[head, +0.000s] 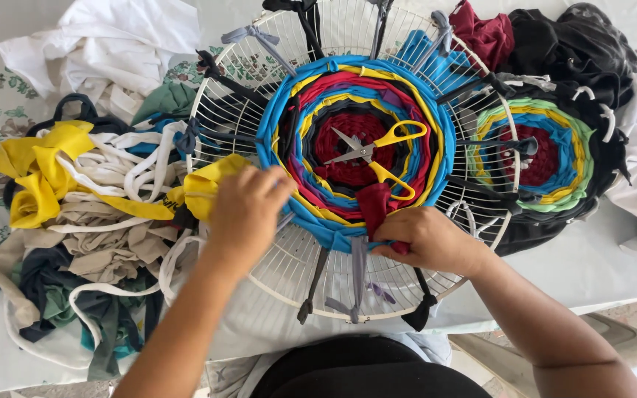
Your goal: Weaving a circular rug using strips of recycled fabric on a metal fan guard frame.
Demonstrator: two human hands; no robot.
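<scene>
On the white wire fan guard (pixel 259 284) your round rag weaving (pixel 355 147) had filled only the middle, ring upon ring out to a blue band, while the outer wires and the dark spokes tied to the guard's rim stayed bare. Your left hand (pixel 247 214) was closed over the weaving's lower left edge, beside a yellow strip (pixel 211 184), and your right hand (pixel 430 239) pinched a dark red strip (pixel 374 208) at its lower edge. Yellow-handled scissors (pixel 377 151) lay at its centre.
</scene>
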